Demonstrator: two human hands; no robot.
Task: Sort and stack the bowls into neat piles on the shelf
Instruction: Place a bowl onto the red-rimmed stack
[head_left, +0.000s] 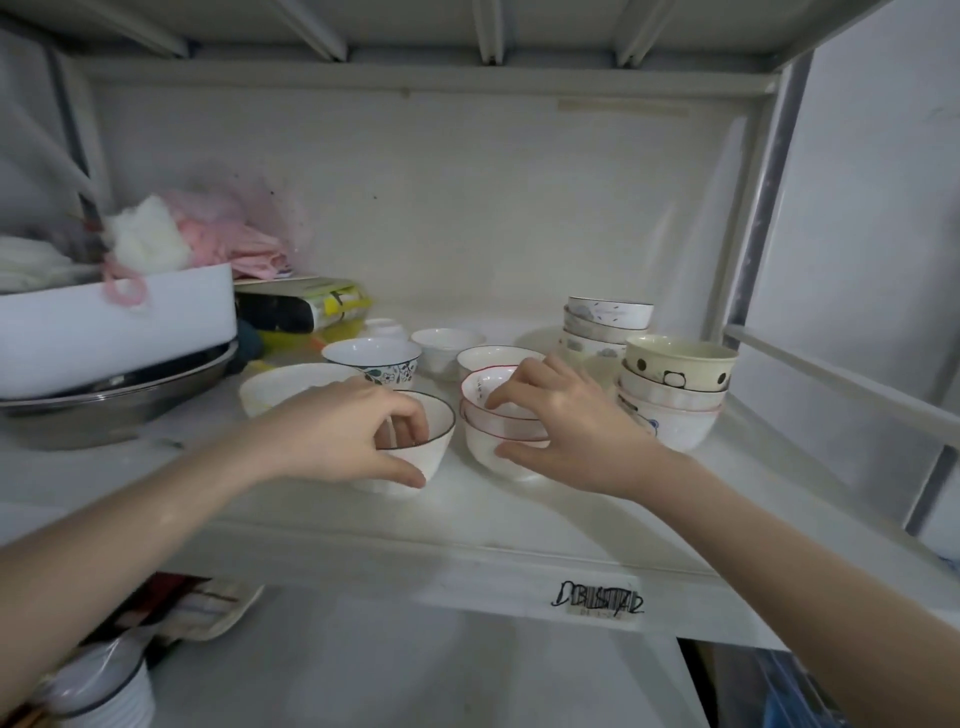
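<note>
My left hand (348, 431) grips a white bowl with a dark rim (421, 452) at the shelf's front, fingers curled inside it and thumb on its outer wall. My right hand (561, 421) holds a short stack of red-rimmed white bowls (498, 431), fingers over the top rim and thumb low on the side. Behind stand a floral bowl (379, 361), a wide white bowl (283, 384), two small white bowls (447, 345) and a plain white bowl (488, 358). Two taller stacks stand at the right: one topped by a panda bowl (678, 369), one of grey-patterned bowls (605, 327).
The white shelf (519, 514) has a metal basin (114, 400) under a white tub (114, 322) of cloths at the left, with packets (306, 306) behind. A shelf post (763, 208) stands at the right. Plates (109, 691) lie on the lower level.
</note>
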